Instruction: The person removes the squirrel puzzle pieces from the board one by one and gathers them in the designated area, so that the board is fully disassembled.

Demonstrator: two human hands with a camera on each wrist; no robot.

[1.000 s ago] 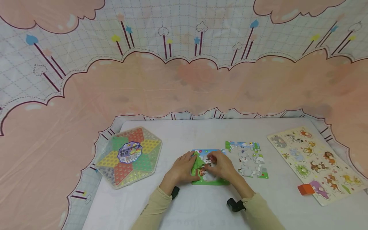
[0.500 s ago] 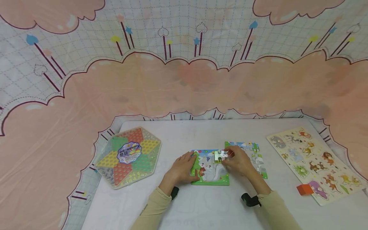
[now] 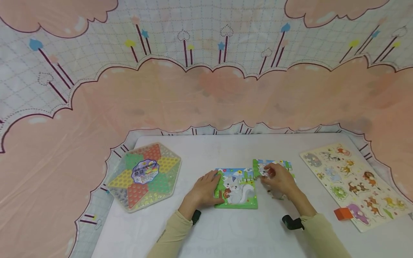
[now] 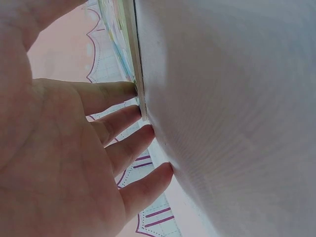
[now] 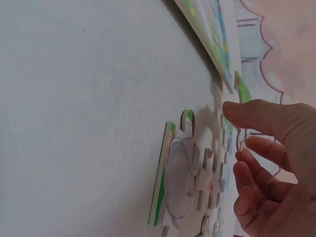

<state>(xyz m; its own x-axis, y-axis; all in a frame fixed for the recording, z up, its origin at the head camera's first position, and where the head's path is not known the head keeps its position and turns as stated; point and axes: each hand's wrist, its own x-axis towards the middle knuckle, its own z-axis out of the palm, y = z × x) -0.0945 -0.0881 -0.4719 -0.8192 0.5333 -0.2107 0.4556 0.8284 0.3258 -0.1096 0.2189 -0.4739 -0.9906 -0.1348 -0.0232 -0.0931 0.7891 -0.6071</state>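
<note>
A squirrel jigsaw in a green frame (image 3: 237,204) lies on the white table, in front of me. My left hand (image 3: 204,190) rests on its left edge, and its straight fingers (image 4: 111,94) touch the frame's rim (image 4: 132,54). To the right, my right hand (image 3: 280,180) pinches a pale jigsaw piece (image 3: 265,172) between thumb and forefinger (image 5: 247,109). It hovers over a cluster of joined loose pieces (image 3: 288,165) that lies flat next to the frame (image 5: 180,182).
A hexagonal Chinese checkers board (image 3: 145,175) in clear wrap lies at the left. At the right sits a wooden animal peg puzzle (image 3: 353,181) with an orange block (image 3: 343,213) by its near edge. Pink patterned cloth surrounds the table (image 3: 226,233).
My right hand lifted a piece out of the squirrel jigsaw and carried it right, over the loose cluster. The left hand stayed on the frame's edge.
</note>
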